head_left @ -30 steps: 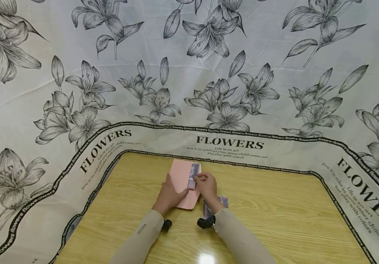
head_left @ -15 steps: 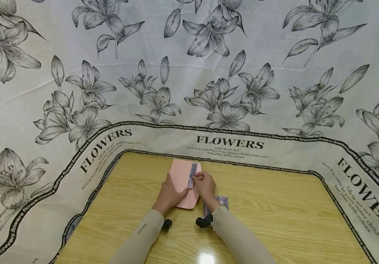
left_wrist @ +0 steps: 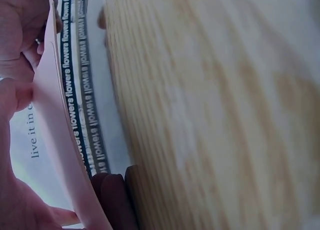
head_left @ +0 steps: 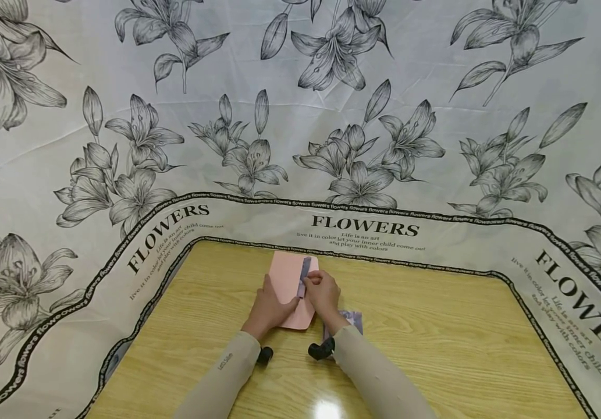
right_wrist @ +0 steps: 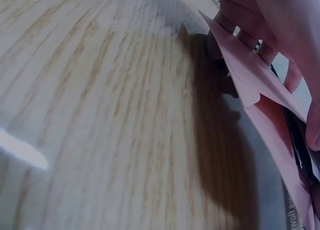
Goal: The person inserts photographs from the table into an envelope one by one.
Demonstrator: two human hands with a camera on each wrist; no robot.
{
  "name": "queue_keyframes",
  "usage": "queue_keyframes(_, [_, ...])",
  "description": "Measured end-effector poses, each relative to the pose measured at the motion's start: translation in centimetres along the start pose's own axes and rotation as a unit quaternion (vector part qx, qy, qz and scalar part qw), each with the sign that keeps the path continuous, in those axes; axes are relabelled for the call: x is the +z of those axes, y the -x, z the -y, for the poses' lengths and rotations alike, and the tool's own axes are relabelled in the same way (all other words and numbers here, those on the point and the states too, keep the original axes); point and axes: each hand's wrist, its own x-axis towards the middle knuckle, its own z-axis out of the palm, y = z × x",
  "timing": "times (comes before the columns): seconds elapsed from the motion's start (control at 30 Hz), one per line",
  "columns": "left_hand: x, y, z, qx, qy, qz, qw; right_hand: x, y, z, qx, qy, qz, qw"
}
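Note:
Tilted up over the table is a pink envelope (head_left: 284, 273), gripped by my left hand (head_left: 270, 311) with the thumb on its front and the fingers behind. A grey-purple printed card (head_left: 305, 269) shows as a narrow strip along the right part of the envelope, between pink on both sides. My right hand (head_left: 324, 294) pinches the card at its right side with thumb and forefinger. In the right wrist view, the envelope (right_wrist: 245, 64) has a notched edge, and the dark card (right_wrist: 298, 147) lies inside its opening.
A second grey-purple printed piece (head_left: 355, 318) lies on the wood-grain table (head_left: 436, 337), partly under the right forearm. Black wrist straps (head_left: 322, 349) sit at both cuffs. A flower-printed cloth (head_left: 363, 233) rises around the table's back and sides.
The visible strip of the card has become narrower within the envelope. My right hand has shifted slightly left with it, while the left hand keeps its grip almost unmoved.

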Motion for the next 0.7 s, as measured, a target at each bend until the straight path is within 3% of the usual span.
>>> queue_keyframes(0.7, [0.08, -0.02, 0.1, 0.005, -0.006, -0.005, 1.0, 0.42, 0.39, -0.16, -0.009, 0.009, -0.006, 0.9999])
